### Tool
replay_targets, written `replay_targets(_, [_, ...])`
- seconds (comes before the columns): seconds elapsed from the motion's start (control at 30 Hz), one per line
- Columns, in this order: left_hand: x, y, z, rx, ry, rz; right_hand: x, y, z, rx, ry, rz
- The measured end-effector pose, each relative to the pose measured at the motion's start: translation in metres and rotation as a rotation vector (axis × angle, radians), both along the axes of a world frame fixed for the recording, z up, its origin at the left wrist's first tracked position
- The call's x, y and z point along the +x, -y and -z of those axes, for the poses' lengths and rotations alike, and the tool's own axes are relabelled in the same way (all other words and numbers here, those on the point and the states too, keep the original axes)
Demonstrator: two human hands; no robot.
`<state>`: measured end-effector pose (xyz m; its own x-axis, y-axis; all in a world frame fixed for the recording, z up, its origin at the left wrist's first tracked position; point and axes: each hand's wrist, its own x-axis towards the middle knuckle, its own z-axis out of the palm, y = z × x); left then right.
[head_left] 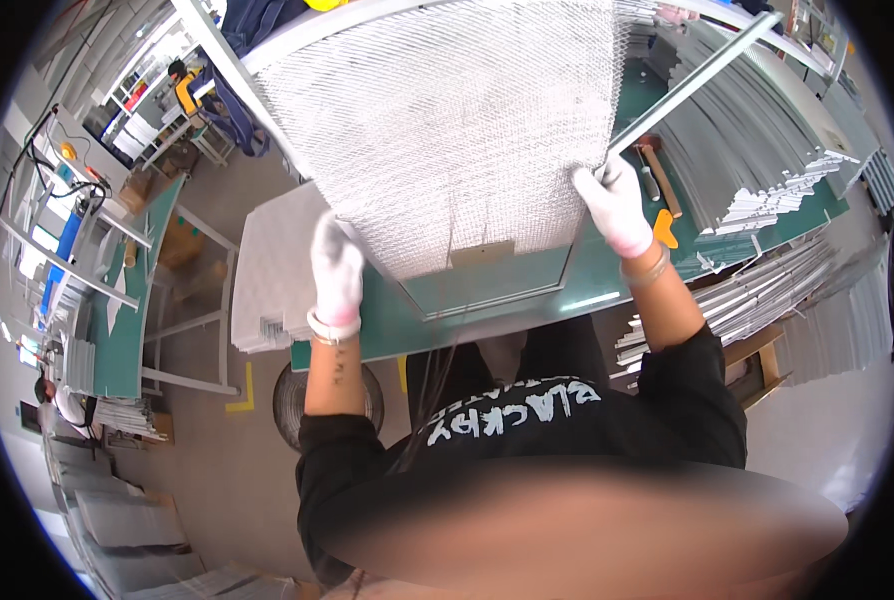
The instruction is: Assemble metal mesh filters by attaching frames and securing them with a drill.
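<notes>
A large silver mesh sheet (457,130) lies before me, over a thin metal frame (497,304) on the green worktop (447,335). A small tan patch (482,254) sits at the mesh's near edge. My left hand (337,268), in a white glove, is closed at the frame's left side; its fingertips are partly hidden. My right hand (615,208), also gloved, is closed by the mesh's right edge, at the lower end of a long grey metal strip (702,82) that slants up to the right.
Stacked grey strips (757,120) fill the right side, beside a hammer (664,185) and an orange piece (665,230). More strips (727,300) lie below the worktop. White sheets (267,260) are stacked at the left. Another green bench (122,320) stands further left; a person (187,90) is beyond.
</notes>
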<state>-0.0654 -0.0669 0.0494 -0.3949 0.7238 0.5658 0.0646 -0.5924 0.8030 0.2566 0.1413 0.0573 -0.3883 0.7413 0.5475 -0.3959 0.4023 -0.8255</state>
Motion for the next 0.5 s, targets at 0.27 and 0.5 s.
replay_targets(0.27, [0.051,-0.001,-0.022,0.039,-0.008,-0.274,0.002,0.036,-0.026,-0.020,-0.082,0.371])
replay_targets(0.5, [0.024,0.037,0.001,0.125,0.046,-0.316,-0.022,0.053,-0.006,-0.011,0.015,0.172])
